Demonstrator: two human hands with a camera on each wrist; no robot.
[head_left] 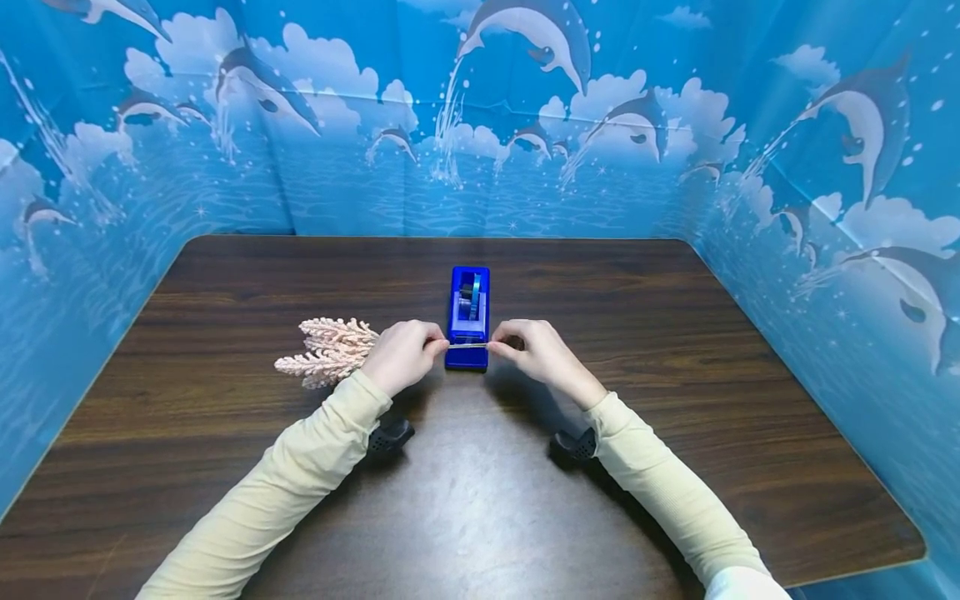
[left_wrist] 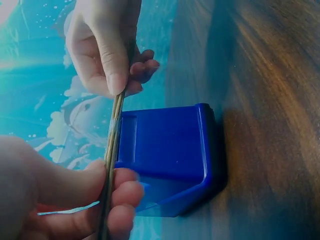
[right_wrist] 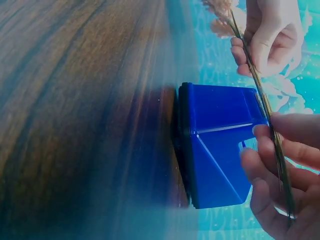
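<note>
A bunch of pale pink dried-looking flowers [head_left: 330, 350] extends to the left of my left hand [head_left: 403, 357] in the head view. Its thin stems [left_wrist: 114, 125] run straight between both hands. My left hand pinches them with thumb and fingers close to the flower heads. Farther along, the right hand [head_left: 538, 352] pinches the same stems near their other end. A shiny clear strip, apparently tape, lies around the stems between the hands in the left wrist view. Just behind the stems stands a blue tape dispenser [head_left: 468, 358], its roll showing on top.
The dark wood-grain table [head_left: 480, 517] carries the dispenser near its middle. A blue curtain [head_left: 337, 183] with dolphins surrounds the back and sides. Black devices sit under both wrists, the left one [head_left: 390, 436] and the right one [head_left: 574, 445].
</note>
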